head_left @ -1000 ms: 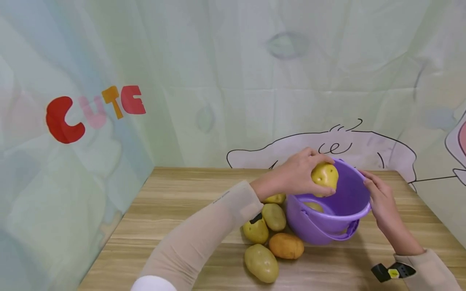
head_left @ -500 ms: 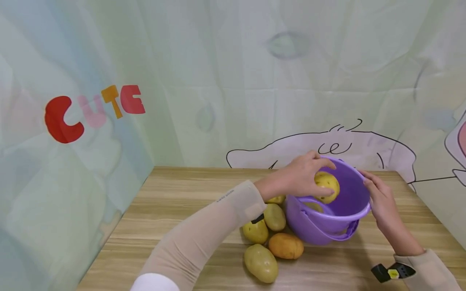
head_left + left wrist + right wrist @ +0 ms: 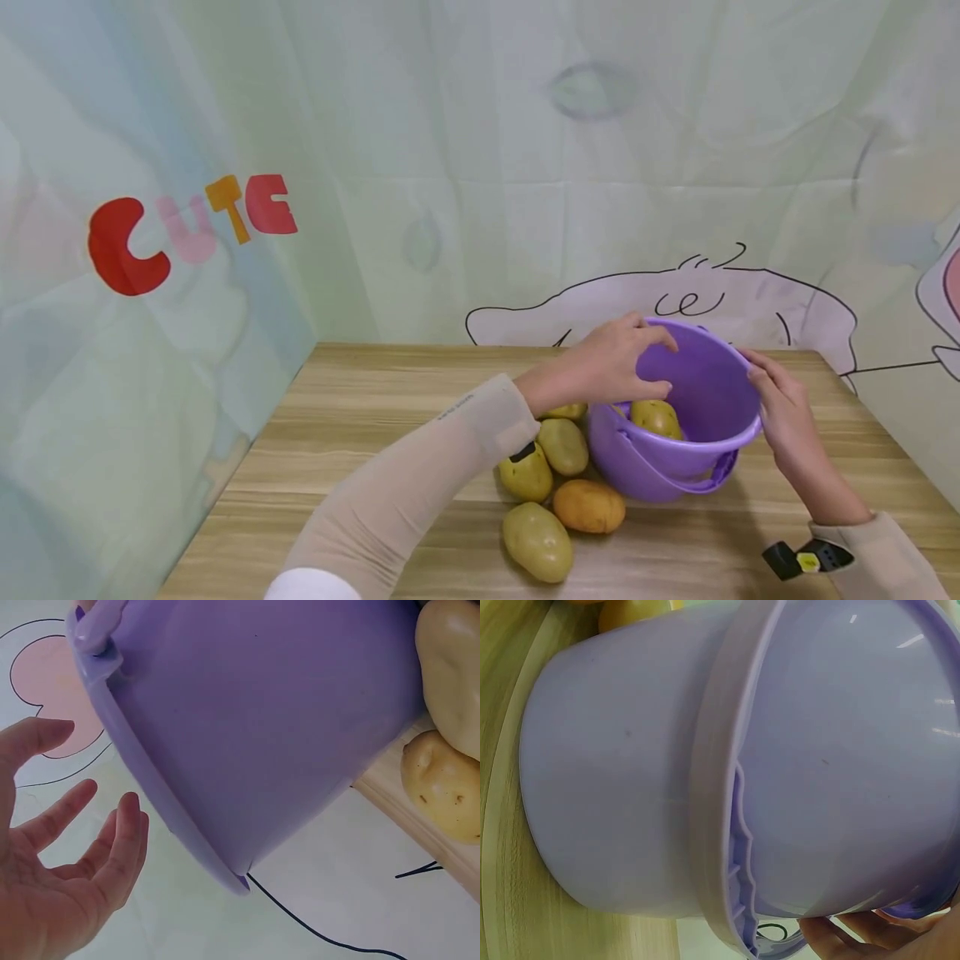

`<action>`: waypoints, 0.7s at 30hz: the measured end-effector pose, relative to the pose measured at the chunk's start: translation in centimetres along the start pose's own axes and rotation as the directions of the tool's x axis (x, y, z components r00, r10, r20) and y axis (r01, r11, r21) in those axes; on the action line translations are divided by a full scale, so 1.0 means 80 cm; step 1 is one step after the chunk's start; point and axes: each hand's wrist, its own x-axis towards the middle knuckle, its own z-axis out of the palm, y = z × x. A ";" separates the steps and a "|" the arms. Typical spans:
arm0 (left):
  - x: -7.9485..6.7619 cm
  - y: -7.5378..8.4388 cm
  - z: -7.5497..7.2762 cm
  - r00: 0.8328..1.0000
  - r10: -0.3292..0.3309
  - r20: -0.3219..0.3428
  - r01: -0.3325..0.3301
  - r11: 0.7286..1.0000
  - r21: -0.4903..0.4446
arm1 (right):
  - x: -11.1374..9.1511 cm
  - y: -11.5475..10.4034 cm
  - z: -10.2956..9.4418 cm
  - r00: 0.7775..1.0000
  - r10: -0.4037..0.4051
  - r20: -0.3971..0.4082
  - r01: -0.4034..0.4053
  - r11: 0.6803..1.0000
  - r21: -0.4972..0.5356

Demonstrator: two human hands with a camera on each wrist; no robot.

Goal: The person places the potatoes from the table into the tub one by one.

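Note:
A purple bucket (image 3: 652, 471) stands on the table, its handle (image 3: 718, 780) hanging down the near side. My left hand (image 3: 607, 362) is over the bucket's left rim, thumb and fingers spread apart with nothing between them. In the left wrist view the same hand (image 3: 82, 862) is beside the rim. A yellow potato (image 3: 656, 418) lies inside the bucket, below the left fingertips. My right hand (image 3: 783, 408) grips the bucket's right rim, thumb on the near side; its fingers (image 3: 855, 937) show at the rim in the right wrist view.
Left of the bucket several potatoes lie close together: a greenish one (image 3: 564, 447), a yellow one (image 3: 527, 475), an orange one (image 3: 589, 507) and a large one (image 3: 537, 542) in front. The wooden table (image 3: 360, 442) meets a printed curtain (image 3: 450, 208) at the back.
The yellow potato has left my left hand and dropped into the bucket. The left fingers have spread apart. My right hand stays on the rim.

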 end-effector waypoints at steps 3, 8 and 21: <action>-0.004 -0.004 0.000 1.000 0.000 -0.021 0.000 1.000 0.002 | 0.001 0.001 0.001 1.000 -0.010 -0.001 0.010 1.000 0.014; -0.009 -0.013 -0.001 0.998 -0.010 -0.054 0.009 1.000 -0.012 | 0.001 0.001 0.002 1.000 -0.013 0.006 0.013 0.999 0.046; -0.028 -0.033 -0.012 0.991 -0.043 -0.129 0.037 0.998 -0.051 | 0.000 -0.001 0.000 1.000 -0.016 0.013 0.015 0.997 0.082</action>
